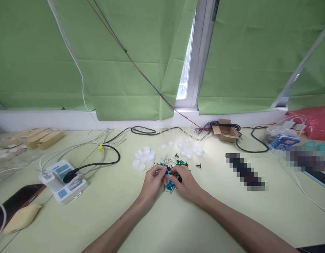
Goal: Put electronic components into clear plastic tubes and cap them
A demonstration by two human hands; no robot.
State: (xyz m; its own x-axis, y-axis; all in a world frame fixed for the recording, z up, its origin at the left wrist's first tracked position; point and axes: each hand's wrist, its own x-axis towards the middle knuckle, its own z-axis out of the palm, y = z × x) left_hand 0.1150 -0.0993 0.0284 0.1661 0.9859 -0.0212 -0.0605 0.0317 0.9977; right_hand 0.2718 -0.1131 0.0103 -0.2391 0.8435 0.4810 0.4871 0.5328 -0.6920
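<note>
My left hand [152,181] and my right hand [188,182] meet over a small pile of parts on the table. Between their fingertips is a small shiny blue part [167,172], with a thin metal rod close to it. Both hands are closed around it, and the fingers partly hide its shape. Just below lie other blue metal parts [170,185] with bent wires. Beyond the fingers are a green part [180,162], thin metal rods [166,159] and black pieces, one of them a T-shaped piece [198,166] lying apart on the right.
Round white caps [142,159] cluster left of the pile; clear containers [190,149] stand behind it. A white power strip [63,182] with plugged cables sits left, near a beige computer mouse [22,218]. An open cardboard box [225,133] and black cable lie at the back right.
</note>
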